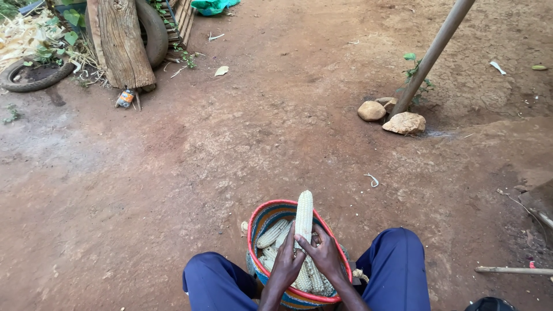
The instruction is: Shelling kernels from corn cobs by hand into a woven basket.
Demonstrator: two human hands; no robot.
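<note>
Down at 6 o'clock in the view, both hands are wrapped on one dried maize cob (304,214), and it looks like the shelling step is underway, or right about to be. The left hand (286,262) has its fingers closed round the lower part of the cob from the left. The right hand (326,255) clamps it from the right with the thumb laid across the kernels. The cob stands nearly upright, tip pointing to 12 o'clock, its lower end over the woven basket (258,220).

My read: the upper rows all look full, so not much has come off this one yet. The next move probably calls for firm thumb pressure to pop the first kernels loose, and keeping the cob over the basket so they drop in rather than onto the dirt.

The basket is round with a red rim and blue and orange bands, sits between the knees in blue trousers (397,259), and holds several more pale cobs.

Further out it's bare reddish earth (173,173), packed and dusty. Two stones (391,117) lie at about 1 o'clock at the foot of a leaning pole (435,52). At 11 o'clock there's a weathered wooden slab (121,43) with an old tyre (34,75) just left of it, plus some husks and greenery.
</note>
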